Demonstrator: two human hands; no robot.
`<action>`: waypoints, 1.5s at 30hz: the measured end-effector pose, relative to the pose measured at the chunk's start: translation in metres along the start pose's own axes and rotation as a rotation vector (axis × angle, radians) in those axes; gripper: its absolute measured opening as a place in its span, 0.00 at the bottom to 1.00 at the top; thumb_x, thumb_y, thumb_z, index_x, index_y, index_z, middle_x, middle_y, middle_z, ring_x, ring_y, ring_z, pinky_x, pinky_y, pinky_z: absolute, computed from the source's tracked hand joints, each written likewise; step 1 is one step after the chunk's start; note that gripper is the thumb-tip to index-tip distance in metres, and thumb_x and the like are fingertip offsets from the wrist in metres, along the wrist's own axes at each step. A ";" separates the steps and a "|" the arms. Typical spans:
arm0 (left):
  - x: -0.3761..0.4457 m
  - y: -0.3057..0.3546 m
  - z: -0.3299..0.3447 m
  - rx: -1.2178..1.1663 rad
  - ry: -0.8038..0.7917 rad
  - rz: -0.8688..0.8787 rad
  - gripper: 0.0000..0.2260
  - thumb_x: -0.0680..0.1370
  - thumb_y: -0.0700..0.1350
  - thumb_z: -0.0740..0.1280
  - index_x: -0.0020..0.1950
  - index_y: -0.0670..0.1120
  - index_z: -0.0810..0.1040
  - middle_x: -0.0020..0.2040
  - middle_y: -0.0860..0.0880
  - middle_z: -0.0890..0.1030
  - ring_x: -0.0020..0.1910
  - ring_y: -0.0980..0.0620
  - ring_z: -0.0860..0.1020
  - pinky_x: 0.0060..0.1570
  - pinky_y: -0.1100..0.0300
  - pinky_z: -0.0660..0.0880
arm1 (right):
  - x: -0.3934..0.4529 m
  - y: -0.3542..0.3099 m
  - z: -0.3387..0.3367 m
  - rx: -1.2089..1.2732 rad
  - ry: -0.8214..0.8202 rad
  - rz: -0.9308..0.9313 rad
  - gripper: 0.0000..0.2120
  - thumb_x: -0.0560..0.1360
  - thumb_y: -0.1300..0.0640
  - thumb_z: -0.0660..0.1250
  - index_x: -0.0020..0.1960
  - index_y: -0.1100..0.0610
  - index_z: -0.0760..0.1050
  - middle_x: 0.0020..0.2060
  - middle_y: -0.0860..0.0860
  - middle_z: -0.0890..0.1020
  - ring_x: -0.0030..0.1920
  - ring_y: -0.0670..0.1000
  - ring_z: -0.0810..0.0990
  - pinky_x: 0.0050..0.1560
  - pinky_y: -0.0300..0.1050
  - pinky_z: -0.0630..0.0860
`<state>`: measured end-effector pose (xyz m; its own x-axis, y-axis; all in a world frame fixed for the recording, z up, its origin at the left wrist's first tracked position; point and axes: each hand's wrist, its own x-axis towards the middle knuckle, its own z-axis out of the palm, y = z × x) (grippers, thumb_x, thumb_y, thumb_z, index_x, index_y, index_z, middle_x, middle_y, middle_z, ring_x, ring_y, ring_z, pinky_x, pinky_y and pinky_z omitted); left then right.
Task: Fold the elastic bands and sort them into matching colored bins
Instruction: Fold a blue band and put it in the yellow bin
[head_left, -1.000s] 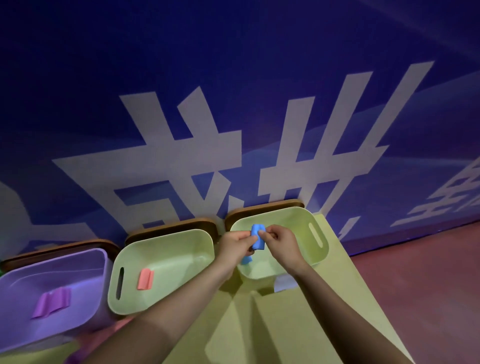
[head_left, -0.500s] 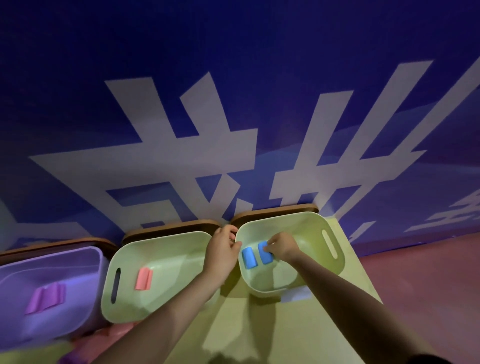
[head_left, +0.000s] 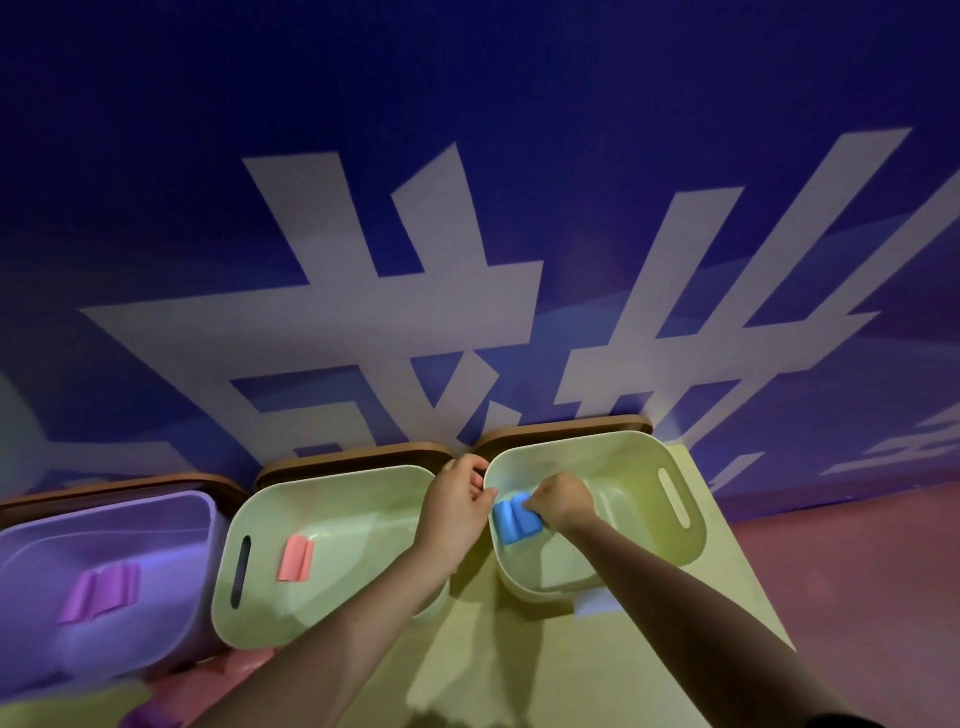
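A purple bin (head_left: 197, 525) is standing at the far left, and folded purple bands (head_left: 101, 592) are lying on its floor. Just beside it a pale green middle bin (head_left: 332, 480) is holding a single folded pink band (head_left: 296, 558), which is resting flat near the slotted handle on its left wall.

The left hand (head_left: 457, 506) is gripping the near-left rim of the right green bin (head_left: 675, 467), with its fingers curled over the edge at the point where the two green bins are meeting. Inside that right bin, folded blue bands (head_left: 511, 522) are lying against the left wall, side by side and touching.

The right hand (head_left: 563, 501) is reaching into the same bin with its fingers bunched together at the right edge of the blue bands; whether they are pinching the fabric or only pressing on it cannot be told.

All three bins are sitting on a yellow-green table (head_left: 519, 675), with brown lids (head_left: 358, 457) propped behind them against a blue wall (head_left: 467, 104) bearing large pale characters. A reddish floor (head_left: 857, 597) is showing at the right.
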<state>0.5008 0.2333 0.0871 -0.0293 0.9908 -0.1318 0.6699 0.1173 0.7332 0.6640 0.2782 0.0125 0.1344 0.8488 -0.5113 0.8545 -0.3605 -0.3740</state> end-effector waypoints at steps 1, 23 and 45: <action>0.000 0.001 -0.001 0.001 -0.003 -0.002 0.12 0.77 0.45 0.68 0.60 0.49 0.75 0.47 0.54 0.75 0.41 0.58 0.76 0.37 0.73 0.71 | -0.002 0.000 -0.001 0.010 0.003 0.008 0.14 0.73 0.48 0.70 0.47 0.59 0.81 0.42 0.53 0.82 0.40 0.50 0.76 0.42 0.40 0.71; -0.125 -0.033 -0.101 -0.242 0.050 0.066 0.09 0.78 0.40 0.63 0.53 0.52 0.78 0.44 0.53 0.79 0.42 0.52 0.79 0.44 0.55 0.79 | -0.194 -0.038 -0.012 0.711 0.287 -0.374 0.07 0.76 0.55 0.68 0.48 0.58 0.82 0.40 0.49 0.84 0.42 0.46 0.80 0.44 0.35 0.74; -0.272 -0.316 -0.197 -0.047 -0.119 -0.292 0.07 0.76 0.34 0.64 0.48 0.41 0.81 0.37 0.47 0.79 0.38 0.49 0.75 0.37 0.62 0.69 | -0.335 -0.114 0.252 0.521 -0.327 -0.210 0.11 0.72 0.53 0.69 0.32 0.54 0.75 0.29 0.54 0.75 0.29 0.48 0.70 0.31 0.42 0.65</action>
<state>0.1505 -0.0599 0.0225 -0.1267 0.9003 -0.4164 0.6105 0.4017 0.6826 0.3957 -0.0624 0.0316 -0.2394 0.7897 -0.5649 0.4791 -0.4099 -0.7761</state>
